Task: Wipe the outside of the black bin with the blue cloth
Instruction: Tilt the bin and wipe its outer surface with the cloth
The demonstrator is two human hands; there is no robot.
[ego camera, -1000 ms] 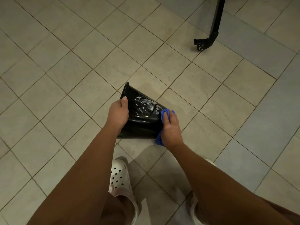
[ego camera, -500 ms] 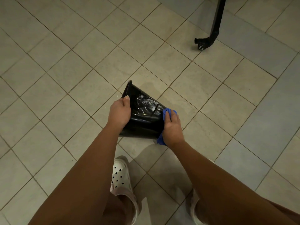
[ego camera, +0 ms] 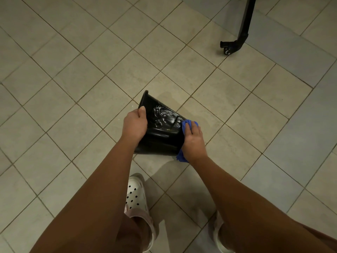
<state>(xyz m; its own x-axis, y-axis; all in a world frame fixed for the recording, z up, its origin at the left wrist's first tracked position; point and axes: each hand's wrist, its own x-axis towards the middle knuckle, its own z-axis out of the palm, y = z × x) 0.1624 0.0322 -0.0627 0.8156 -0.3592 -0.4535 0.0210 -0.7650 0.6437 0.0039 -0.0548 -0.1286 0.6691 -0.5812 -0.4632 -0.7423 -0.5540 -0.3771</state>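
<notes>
A glossy black bin [ego camera: 160,132] is held tilted above the tiled floor, its wider rim toward the left and its narrower base toward the right. White soapy streaks mark its upper side. My left hand [ego camera: 134,125] grips the rim end, thumb along the edge. My right hand [ego camera: 193,142] presses a bunched blue cloth [ego camera: 186,125] against the bin's base end; more blue cloth hangs out below my wrist. The bin's inside and far side are hidden.
Beige floor tiles [ego camera: 91,79] run diagonally all around. A black metal leg with a caster [ego camera: 237,41] stands at the upper right. My feet in white perforated clogs [ego camera: 135,194] are directly below the bin.
My right hand with the cloth has slid a little along the bin's base end toward the far side. The bin and my left hand have hardly moved.
</notes>
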